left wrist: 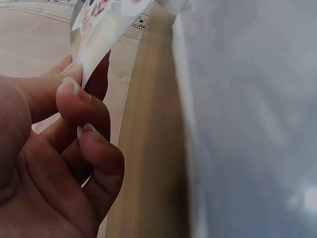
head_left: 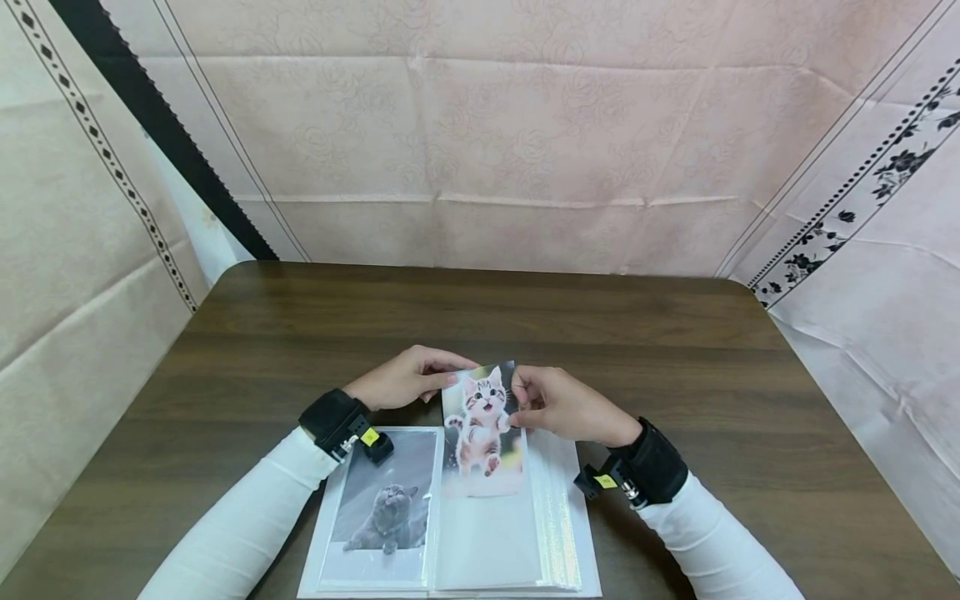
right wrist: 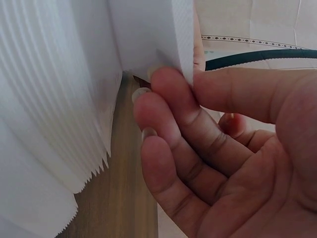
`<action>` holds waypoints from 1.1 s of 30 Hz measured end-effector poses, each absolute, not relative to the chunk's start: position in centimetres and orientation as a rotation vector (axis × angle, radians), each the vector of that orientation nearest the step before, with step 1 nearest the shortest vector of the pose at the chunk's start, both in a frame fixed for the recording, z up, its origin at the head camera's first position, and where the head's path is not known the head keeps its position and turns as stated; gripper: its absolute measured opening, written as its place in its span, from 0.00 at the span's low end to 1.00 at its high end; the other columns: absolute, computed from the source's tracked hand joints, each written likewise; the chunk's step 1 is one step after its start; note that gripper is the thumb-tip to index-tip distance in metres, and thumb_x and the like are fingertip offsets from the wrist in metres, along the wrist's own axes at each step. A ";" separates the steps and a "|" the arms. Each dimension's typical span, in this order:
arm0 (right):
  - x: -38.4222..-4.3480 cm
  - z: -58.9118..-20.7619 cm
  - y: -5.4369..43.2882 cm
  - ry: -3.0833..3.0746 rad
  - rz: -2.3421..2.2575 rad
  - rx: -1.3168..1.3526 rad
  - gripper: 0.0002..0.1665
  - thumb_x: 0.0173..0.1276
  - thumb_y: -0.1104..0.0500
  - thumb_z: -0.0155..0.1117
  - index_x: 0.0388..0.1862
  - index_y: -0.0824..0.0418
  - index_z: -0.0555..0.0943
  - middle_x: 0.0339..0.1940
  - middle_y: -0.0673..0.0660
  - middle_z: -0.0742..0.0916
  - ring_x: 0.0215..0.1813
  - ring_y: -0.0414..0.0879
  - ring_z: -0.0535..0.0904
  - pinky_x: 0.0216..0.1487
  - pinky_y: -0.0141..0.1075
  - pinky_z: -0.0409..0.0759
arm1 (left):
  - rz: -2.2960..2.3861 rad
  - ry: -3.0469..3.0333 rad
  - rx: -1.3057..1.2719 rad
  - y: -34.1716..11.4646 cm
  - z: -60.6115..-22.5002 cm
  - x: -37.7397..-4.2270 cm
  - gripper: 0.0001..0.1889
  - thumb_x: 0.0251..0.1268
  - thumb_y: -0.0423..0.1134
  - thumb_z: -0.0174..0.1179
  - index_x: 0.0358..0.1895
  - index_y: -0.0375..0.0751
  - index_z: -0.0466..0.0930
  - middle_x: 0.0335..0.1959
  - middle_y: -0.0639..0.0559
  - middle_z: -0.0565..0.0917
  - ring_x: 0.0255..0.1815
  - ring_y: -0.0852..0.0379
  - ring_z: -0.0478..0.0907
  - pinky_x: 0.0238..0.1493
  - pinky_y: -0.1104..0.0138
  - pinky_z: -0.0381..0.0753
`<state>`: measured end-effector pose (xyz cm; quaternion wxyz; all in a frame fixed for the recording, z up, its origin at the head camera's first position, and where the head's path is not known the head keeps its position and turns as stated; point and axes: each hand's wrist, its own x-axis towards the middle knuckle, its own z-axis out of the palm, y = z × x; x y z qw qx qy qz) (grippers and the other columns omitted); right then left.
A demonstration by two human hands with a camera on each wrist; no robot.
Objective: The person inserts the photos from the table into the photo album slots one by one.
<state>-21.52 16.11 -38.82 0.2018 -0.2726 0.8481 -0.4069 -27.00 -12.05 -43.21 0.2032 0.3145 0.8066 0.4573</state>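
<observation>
A photo of a striped kitten (head_left: 482, 417) stands above the right page of an album (head_left: 588, 550), its lower part inside the clear sleeve (head_left: 487, 542). My left hand (head_left: 411, 379) pinches the photo's upper left edge between thumb and fingers. At the photo's right edge, my right hand (head_left: 570, 406) pinches it too. In the left wrist view the photo (left wrist: 101, 37) bends in the left fingers. The right wrist view has the right thumb and forefinger on a white edge (right wrist: 184, 44), beside the stacked pages (right wrist: 64, 99).
A photo of a grey cat (head_left: 390, 512) fills the album's left page. Beneath lies a brown wooden table (head_left: 262, 358), with patterned pale cloth (head_left: 525, 142) behind and at the sides. Each wrist wears a black band (head_left: 335, 421) with a small camera.
</observation>
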 end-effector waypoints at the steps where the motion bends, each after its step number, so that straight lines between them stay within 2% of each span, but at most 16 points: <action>1: -21.5 -38.8 16.1 2.368 -1.139 -0.763 0.15 0.67 0.65 0.70 0.34 0.62 0.69 0.30 0.54 0.83 0.34 0.43 0.80 0.29 0.30 0.70 | 1.274 2.249 0.877 -12.1 -43.2 -27.0 0.19 0.79 0.33 0.52 0.67 0.46 0.78 0.48 0.47 0.83 0.24 0.56 0.71 0.28 0.70 0.72; 23: -21.4 -38.6 16.0 2.353 -1.153 -0.743 0.16 0.68 0.66 0.69 0.33 0.62 0.68 0.29 0.54 0.82 0.32 0.44 0.78 0.28 0.30 0.67 | 1.259 2.217 0.892 -12.0 -43.3 -26.8 0.16 0.77 0.34 0.55 0.62 0.47 0.82 0.49 0.48 0.85 0.24 0.52 0.72 0.27 0.70 0.72; 33: -21.5 -38.8 16.0 2.351 -1.152 -0.766 0.16 0.69 0.65 0.69 0.33 0.62 0.68 0.29 0.53 0.81 0.32 0.44 0.78 0.29 0.30 0.67 | 1.253 2.191 0.935 -12.0 -43.1 -26.3 0.16 0.77 0.35 0.55 0.62 0.46 0.83 0.47 0.48 0.86 0.24 0.55 0.72 0.27 0.70 0.73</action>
